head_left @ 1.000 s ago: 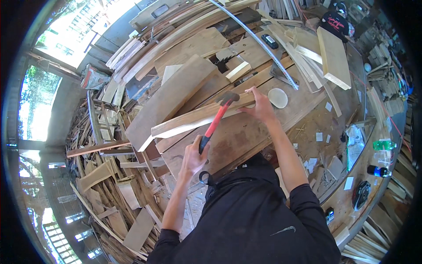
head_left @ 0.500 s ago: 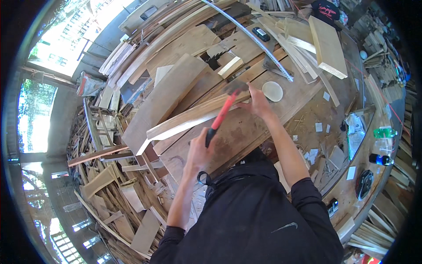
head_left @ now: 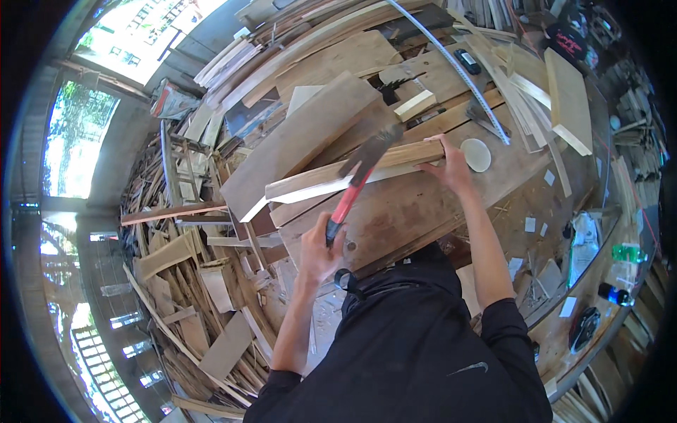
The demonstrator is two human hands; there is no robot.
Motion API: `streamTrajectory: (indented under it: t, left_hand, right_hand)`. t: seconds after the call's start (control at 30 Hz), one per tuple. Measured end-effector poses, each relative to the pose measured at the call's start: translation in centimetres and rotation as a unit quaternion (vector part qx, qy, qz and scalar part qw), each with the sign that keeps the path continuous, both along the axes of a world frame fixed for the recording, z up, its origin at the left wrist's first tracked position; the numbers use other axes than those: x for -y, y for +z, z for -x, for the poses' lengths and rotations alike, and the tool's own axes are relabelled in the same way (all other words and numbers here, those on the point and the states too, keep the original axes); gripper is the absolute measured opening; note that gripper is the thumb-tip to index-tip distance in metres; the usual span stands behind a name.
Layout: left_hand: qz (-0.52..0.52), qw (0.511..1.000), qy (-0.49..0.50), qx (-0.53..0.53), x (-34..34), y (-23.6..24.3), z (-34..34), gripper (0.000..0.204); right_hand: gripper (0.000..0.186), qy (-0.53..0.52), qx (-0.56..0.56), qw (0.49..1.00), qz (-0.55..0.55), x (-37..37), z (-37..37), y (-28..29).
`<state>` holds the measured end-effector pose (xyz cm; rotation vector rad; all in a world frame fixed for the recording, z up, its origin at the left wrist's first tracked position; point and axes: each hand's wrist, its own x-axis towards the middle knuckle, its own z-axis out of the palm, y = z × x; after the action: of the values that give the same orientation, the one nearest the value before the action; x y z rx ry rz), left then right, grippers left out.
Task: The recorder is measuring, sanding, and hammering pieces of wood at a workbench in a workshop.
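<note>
My left hand (head_left: 322,247) is closed around the black grip of a hammer with a red handle (head_left: 347,201). The dark hammer head (head_left: 372,149) hangs over a long wooden piece (head_left: 300,185) and hides part of it. That piece lies on the wooden workbench (head_left: 388,217), with a pale, bright face along its near side. At its right end my right hand (head_left: 453,169) grips it, thumb on the near side and fingers over the top. Just right of this hand is a round whitish disc (head_left: 476,155).
Behind the piece lies a wide curved board (head_left: 310,134). A short block (head_left: 416,104), a white measuring strip (head_left: 458,65) and a small black device (head_left: 467,60) lie farther back. Scrap wood (head_left: 190,310) is heaped at left. Bottles (head_left: 627,254) stand at far right.
The hammer has come up and to the left, away from my right hand, and its head looks larger. My right hand keeps its grip on the wooden piece. The whole view has shifted.
</note>
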<state>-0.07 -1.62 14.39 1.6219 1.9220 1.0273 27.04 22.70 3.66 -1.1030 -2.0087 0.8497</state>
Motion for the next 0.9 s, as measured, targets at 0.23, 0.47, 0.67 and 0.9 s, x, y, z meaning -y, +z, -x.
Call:
streamTrajectory:
  t: [0.23,0.47,0.67,0.9]
  left_hand:
    - [0.031,0.994,0.087,-0.065,5.3,-1.4,5.1,0.017]
    - [-0.161,0.967,0.19,0.061,9.6,2.3,9.3,0.028]
    - [0.036,0.984,0.161,-0.071,11.0,-4.6,6.8,0.015]
    - [-0.08,0.953,0.289,-0.051,12.6,-1.9,8.6,0.016]
  right_hand:
    - [0.064,0.009,-0.002,1.0,-0.011,0.0,0.1,-0.3]
    - [0.064,0.005,-0.003,1.0,0.017,0.0,0.2,-0.2]
    - [0.064,0.014,-0.033,0.999,0.039,0.0,0.4,0.0]
    - [0.064,0.004,-0.007,1.0,-0.004,-0.1,0.2,-0.6]
